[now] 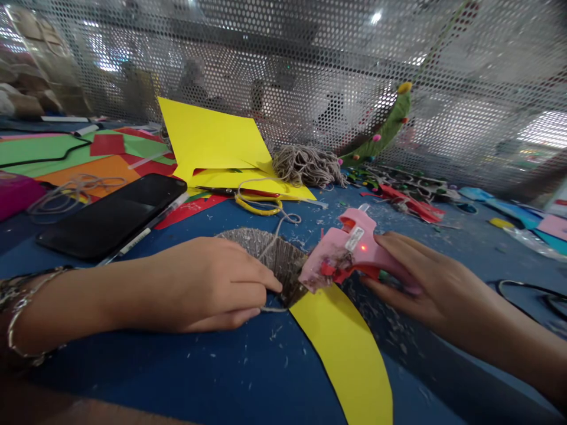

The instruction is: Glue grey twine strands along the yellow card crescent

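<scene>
A curved strip of yellow card [348, 348] lies on the blue table, its far part wrapped in grey yarn [252, 239]. My left hand [221, 283] rests over the wrapped part with its fingers pressed together at the yarn; a loose strand runs up from there and a short end shows under the fingertips. My right hand [425, 277] is wrapped round the handle of a pink hot glue gun [349, 251]. The gun's nozzle end is low over the border between the yarn and the bare card. A small red light glows on its side.
Behind my left hand lie a black phone [119, 212], a pen [133, 242] and yellow-handled scissors [259, 203]. Yellow card sheets [217, 139] and a grey yarn bundle [308, 165] stand near the perforated metal screen [283, 77]. Red scraps [410, 200] and a black cable [527, 286] are at right.
</scene>
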The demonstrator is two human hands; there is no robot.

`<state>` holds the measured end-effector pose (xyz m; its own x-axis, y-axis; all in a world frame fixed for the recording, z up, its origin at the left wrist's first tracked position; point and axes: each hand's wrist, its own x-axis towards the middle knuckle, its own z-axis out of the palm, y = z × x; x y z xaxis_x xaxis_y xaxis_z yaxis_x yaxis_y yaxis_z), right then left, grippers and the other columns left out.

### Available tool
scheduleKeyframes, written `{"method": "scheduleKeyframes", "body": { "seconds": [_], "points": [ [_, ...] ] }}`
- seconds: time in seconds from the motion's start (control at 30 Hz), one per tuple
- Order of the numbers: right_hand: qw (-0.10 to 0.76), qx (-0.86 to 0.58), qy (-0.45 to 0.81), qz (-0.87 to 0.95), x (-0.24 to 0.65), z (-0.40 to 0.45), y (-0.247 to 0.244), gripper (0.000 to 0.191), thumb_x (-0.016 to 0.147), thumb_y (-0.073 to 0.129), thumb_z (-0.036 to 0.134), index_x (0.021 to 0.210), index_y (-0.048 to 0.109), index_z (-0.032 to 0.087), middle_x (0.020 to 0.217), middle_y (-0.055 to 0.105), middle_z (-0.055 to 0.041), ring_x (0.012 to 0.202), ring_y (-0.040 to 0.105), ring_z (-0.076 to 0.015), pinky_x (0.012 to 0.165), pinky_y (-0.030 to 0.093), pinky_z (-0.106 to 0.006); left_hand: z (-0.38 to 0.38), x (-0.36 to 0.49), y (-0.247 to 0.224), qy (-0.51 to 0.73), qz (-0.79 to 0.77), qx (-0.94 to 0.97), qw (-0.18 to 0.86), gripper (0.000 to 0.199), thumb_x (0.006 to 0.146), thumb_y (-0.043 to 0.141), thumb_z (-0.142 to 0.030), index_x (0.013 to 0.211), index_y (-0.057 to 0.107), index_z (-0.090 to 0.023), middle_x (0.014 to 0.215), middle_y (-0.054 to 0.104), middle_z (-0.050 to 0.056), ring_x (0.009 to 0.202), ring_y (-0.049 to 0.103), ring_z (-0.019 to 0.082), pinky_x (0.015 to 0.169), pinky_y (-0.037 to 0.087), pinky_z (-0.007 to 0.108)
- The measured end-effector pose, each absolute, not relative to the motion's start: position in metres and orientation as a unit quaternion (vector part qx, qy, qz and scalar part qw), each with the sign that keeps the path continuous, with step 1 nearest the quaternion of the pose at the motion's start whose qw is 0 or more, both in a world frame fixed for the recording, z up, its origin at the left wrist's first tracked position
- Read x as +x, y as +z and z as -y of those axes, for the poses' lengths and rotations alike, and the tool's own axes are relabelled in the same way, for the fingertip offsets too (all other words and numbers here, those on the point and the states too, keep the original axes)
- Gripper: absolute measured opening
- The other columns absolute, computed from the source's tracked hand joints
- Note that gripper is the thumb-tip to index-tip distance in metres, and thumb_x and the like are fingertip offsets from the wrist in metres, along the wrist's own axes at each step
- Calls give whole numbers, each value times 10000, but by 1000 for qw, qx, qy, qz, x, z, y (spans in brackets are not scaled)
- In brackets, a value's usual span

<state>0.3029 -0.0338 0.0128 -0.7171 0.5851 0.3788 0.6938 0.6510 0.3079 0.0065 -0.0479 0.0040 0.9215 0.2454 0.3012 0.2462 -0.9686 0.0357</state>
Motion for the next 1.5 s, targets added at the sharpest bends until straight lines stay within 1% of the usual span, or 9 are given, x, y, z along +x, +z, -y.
{"method": "scheduleKeyframes", "body": {
  "seconds": [0.1,0.2,0.33,0.57,0.93,1.13,1.27,1.37,1.5],
  "points": [
    [120,-364,-211,899,305,33,13,379,849,348,447,1024,488,142,824,606,-112,600,588,-185,385,404,-265,49,7,5,-150,127,-980,4,278,903,326,-177,825,590,-135,1099,617,78,908,600,197,802,466,328],
    [115,-366,-199,902,307,32,13,382,843,365,437,1038,486,133,831,604,-117,614,591,-195,431,430,-282,50,7,6,-147,127,-981,5,277,900,324,-173,825,588,-132,1101,616,85,905,601,200,800,471,334],
    [110,-369,-200,901,309,31,13,380,841,370,442,1024,486,129,832,606,-117,604,585,-196,442,429,-290,50,6,5,-145,126,-981,-2,256,895,332,-170,847,581,-138,1108,612,82,921,593,200,812,467,333],
    [115,-370,-210,897,312,28,13,318,846,376,436,973,474,162,807,587,-76,661,583,-187,510,436,-279,49,6,5,-141,126,-982,0,254,894,329,-167,847,576,-140,1113,609,85,930,588,196,820,458,321],
    [103,-382,-227,890,318,23,12,373,858,323,470,1033,451,167,842,587,-89,662,571,-195,529,428,-297,49,8,7,-143,122,-982,-8,253,893,325,-155,850,573,-126,1102,611,98,915,596,211,799,474,348],
    [100,-387,-221,890,318,23,13,333,862,317,470,940,464,182,778,564,-73,628,558,-185,518,421,-288,49,7,7,-138,124,-983,-7,251,892,329,-158,857,576,-125,1113,605,97,913,595,214,801,472,352],
    [96,-387,-231,888,319,21,11,363,862,317,470,987,462,162,804,566,-83,666,566,-194,534,425,-293,49,6,6,-148,124,-981,2,265,896,324,-164,840,580,-132,1098,614,94,903,598,199,805,472,332],
    [95,-380,-253,885,321,20,9,397,866,304,471,1021,459,141,825,569,-96,710,571,-207,583,435,-306,49,6,5,-146,125,-981,0,267,895,324,-164,839,584,-133,1103,612,97,905,597,195,814,471,331],
    [95,-382,-257,883,322,19,9,384,871,298,464,1007,459,143,812,563,-89,714,569,-203,583,427,-297,49,7,5,-145,122,-982,-1,258,891,330,-160,846,582,-126,1107,609,98,908,597,207,810,473,346]
  ]
}}
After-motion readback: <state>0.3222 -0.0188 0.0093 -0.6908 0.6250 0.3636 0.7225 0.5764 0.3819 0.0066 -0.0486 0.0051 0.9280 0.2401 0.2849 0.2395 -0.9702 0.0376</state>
